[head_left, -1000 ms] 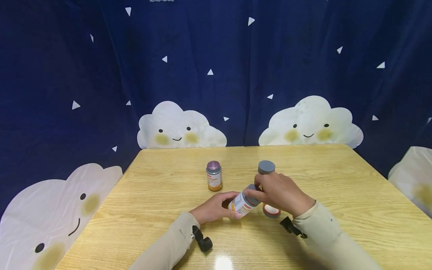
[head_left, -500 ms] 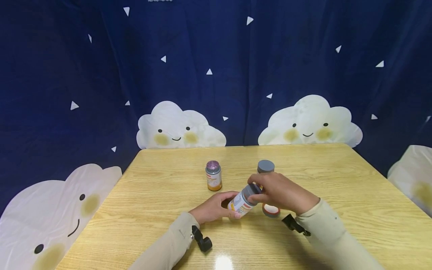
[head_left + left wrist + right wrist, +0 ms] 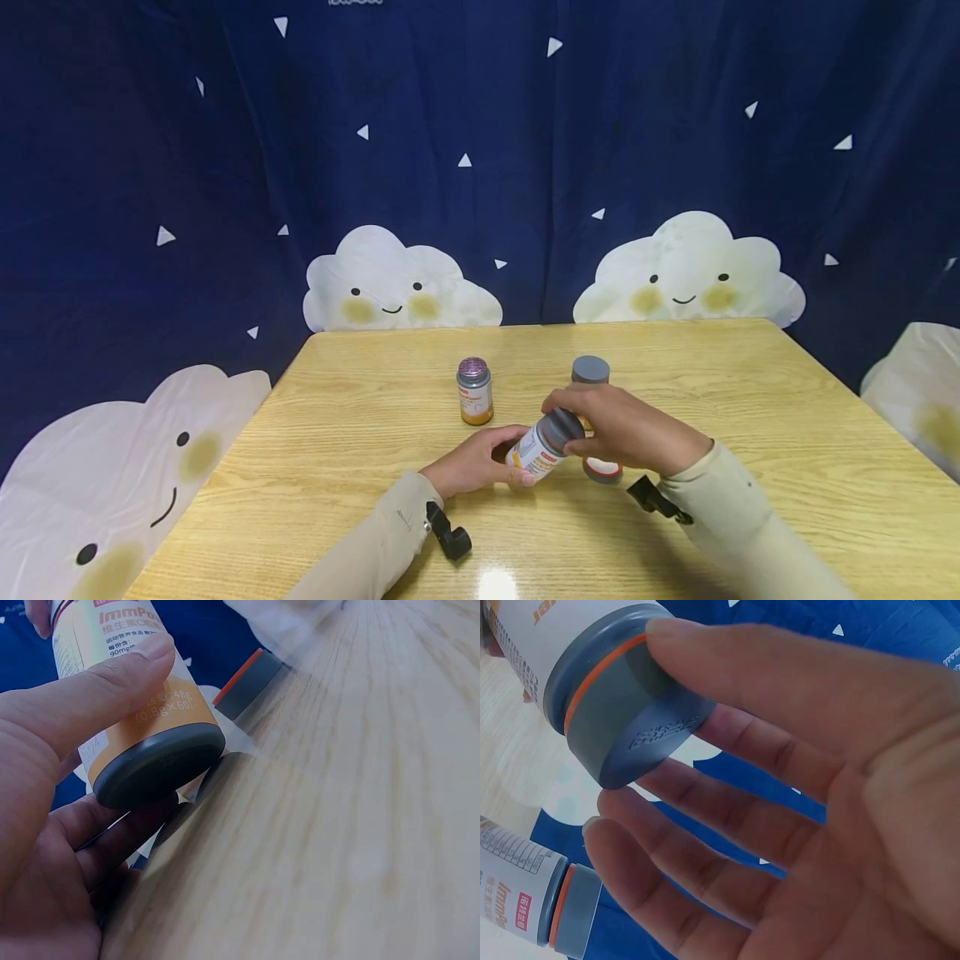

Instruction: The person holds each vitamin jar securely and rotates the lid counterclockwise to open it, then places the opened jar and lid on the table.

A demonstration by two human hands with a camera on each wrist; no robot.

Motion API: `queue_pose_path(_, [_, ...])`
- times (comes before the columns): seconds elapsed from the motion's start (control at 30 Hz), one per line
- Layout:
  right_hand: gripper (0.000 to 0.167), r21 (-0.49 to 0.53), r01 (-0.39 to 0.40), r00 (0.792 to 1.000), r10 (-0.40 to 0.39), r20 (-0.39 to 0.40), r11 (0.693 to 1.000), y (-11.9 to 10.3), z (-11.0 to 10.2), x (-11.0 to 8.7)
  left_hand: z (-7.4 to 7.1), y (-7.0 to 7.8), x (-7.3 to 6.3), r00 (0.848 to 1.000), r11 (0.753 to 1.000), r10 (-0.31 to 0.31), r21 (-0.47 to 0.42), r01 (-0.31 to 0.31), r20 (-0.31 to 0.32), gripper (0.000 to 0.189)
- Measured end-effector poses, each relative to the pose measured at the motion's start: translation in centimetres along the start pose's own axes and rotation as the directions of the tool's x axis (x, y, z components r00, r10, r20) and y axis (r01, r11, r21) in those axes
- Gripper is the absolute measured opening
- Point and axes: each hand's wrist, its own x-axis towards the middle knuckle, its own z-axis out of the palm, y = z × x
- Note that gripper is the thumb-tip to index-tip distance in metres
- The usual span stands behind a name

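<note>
A white and orange supplement bottle (image 3: pixel 534 452) with a grey cap (image 3: pixel 561 429) is held tilted, cap end up and to the right. My left hand (image 3: pixel 476 462) grips its lower body; the left wrist view shows the thumb across the label and the dark base (image 3: pixel 161 765) facing the camera. My right hand (image 3: pixel 626 425) is at the cap, its thumb (image 3: pixel 697 656) against the cap's side and a finger at the opposite side. The remaining right fingers are spread, touching nothing visible. The cap sits on the bottle, an orange ring showing at the joint.
A bottle (image 3: pixel 475 404) without its grey cap, with a purple top, stands left of centre. Another capped bottle (image 3: pixel 591 369) is partly hidden behind my right hand. Near that hand, a loose cap (image 3: pixel 602 471) lies white inside up on the wooden table (image 3: pixel 360 383).
My right fingers have shifted round the cap and spread a little, so more of the cap shows. The left hand and the tilted bottle have barely moved.
</note>
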Motion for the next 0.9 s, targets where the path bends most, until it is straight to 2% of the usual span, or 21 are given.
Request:
queue_pose_path(0.2, [0.039,-0.044,-0.086,0.995,0.084,-0.044,0.995,-0.2,0.4,0.0,0.0,0.0,-0.1,1.000,1.000,0.021,0.003,-0.021,0.003,0.058])
queue_pose_path(0.4, [0.035,-0.076,-0.231,0.967,0.221,-0.127,0.970,-0.5,0.9,0.3,0.0,-0.1,0.0,1.000,1.000,0.020,0.000,-0.020,0.007,0.059])
queue_pose_path(0.57, [0.037,-0.110,-0.288,0.949,0.269,-0.164,0.951,-0.6,1.3,0.4,0.0,-0.2,0.0,1.000,1.000,0.013,0.008,-0.013,0.002,0.060])
queue_pose_path(0.77, [0.046,-0.111,-0.370,0.924,0.354,-0.145,0.922,-0.7,1.4,0.6,0.0,-0.2,0.0,1.000,1.000,0.020,0.017,-0.020,0.001,0.060])
queue_pose_path(0.9, [0.047,-0.103,-0.378,0.923,0.364,-0.127,0.920,-0.7,1.3,0.6,0.0,-0.3,0.0,1.000,1.000,0.021,0.010,-0.021,0.000,0.060])
